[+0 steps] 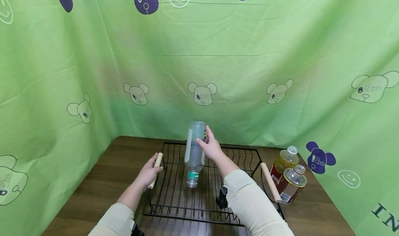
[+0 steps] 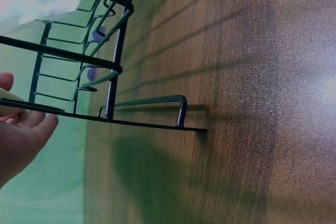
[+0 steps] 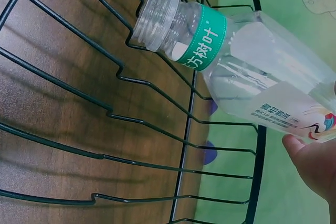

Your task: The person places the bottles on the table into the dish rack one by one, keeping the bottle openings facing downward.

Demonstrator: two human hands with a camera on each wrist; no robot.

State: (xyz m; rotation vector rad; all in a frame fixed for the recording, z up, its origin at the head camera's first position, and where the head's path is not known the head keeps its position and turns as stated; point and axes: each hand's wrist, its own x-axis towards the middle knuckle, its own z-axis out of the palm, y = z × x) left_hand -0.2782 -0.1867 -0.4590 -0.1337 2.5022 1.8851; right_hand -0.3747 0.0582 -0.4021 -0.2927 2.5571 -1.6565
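Note:
A clear plastic bottle (image 1: 194,153), neck down and without a cap, is gripped by my right hand (image 1: 212,147) over a black wire dish rack (image 1: 174,208). A green band (image 3: 206,38) circles the bottle's neck in the right wrist view, and the open mouth points at the rack's wires. My left hand (image 1: 149,171) holds the rack's left wooden handle (image 1: 158,160), thumb over it. In the left wrist view, the fingers (image 2: 44,127) curl about that handle beside the rack's frame.
Two capless clear bottles with coloured labels, a yellow-and-red one (image 1: 282,163) and a dark red one (image 1: 291,185), stand right of the rack, beyond its right wooden handle (image 1: 270,182). A green printed cloth (image 1: 237,69) hangs behind and beside the brown wooden table (image 1: 103,187).

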